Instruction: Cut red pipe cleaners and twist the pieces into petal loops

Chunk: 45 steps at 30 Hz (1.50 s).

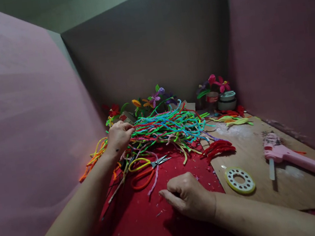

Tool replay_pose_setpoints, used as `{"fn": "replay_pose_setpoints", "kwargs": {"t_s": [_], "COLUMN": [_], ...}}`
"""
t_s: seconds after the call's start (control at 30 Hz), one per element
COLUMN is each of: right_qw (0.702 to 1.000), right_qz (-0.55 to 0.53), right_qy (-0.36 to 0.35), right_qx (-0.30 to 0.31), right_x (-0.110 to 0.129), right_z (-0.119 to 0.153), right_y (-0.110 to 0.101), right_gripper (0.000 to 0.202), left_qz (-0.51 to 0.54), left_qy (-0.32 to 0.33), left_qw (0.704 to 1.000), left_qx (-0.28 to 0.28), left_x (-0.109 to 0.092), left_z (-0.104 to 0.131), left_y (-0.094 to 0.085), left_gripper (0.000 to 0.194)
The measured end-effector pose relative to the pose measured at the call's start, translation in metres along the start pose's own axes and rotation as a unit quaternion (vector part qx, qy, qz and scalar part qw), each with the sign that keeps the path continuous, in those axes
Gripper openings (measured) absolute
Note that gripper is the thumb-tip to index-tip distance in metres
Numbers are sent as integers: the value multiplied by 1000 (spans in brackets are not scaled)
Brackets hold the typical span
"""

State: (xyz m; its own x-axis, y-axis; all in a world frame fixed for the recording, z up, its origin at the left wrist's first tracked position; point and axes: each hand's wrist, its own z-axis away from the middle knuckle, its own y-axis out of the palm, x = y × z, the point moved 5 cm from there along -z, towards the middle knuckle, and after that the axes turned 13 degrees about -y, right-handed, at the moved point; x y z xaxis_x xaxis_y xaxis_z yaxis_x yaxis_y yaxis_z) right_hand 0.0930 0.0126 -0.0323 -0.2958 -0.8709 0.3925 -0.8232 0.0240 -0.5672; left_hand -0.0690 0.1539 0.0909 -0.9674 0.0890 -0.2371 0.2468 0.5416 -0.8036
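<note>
My left hand [119, 137] reaches to the left side of a heaped pile of colourful pipe cleaners [170, 126]. Its thumb and forefinger are pinched at the end of a red pipe cleaner [147, 125]. My right hand [190, 198] hovers low over the red cloth [143, 228], fingers curled in and nothing visible in them. Between the hands lie scissors [152, 164] with one yellow and one orange handle loop, blades parted. A pinkish-purple pipe cleaner [155, 180] trails beside the blades.
On a brown board [256, 159] at right are a pink glue gun [299, 157], a white-and-yellow tape spool [240, 180] and bent red pipe cleaners [219, 148]. Pipe-cleaner flowers [155, 98] and a lidded jar [227, 101] stand behind. Pink panels [23, 112] wall the sides.
</note>
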Motion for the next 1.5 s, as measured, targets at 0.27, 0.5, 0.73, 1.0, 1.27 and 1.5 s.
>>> {"fn": "replay_pose_setpoints", "kwargs": {"t_s": [0.27, 0.5, 0.73, 1.0, 1.27, 1.5], "right_qw": [997, 974, 980, 971, 982, 857], "right_qz": [-34, -6, 107, 126, 87, -407], "right_qy": [44, 130, 167, 199, 169, 246], "right_qx": [-56, -187, 25, 39, -1, -201], "right_x": [-1, -43, -111, -129, -63, -32], "right_z": [-4, -74, -107, -107, -101, -64], "right_y": [-12, -51, -15, -13, -33, -44], "right_gripper": [39, 36, 26, 29, 29, 36], "left_qz": [74, 107, 114, 351, 553, 519], "left_qy": [-20, -13, 45, -181, -260, -193], "left_qw": [997, 993, 992, 916, 762, 778], "left_qx": [-30, 46, 38, -68, 214, 295], "left_x": [1, 0, 1, 37, 13, -30], "left_z": [25, 49, 63, 49, 66, 98], "left_y": [-10, 11, -12, -77, -12, 12], "left_gripper": [18, 14, 14, 10, 20, 25]}}
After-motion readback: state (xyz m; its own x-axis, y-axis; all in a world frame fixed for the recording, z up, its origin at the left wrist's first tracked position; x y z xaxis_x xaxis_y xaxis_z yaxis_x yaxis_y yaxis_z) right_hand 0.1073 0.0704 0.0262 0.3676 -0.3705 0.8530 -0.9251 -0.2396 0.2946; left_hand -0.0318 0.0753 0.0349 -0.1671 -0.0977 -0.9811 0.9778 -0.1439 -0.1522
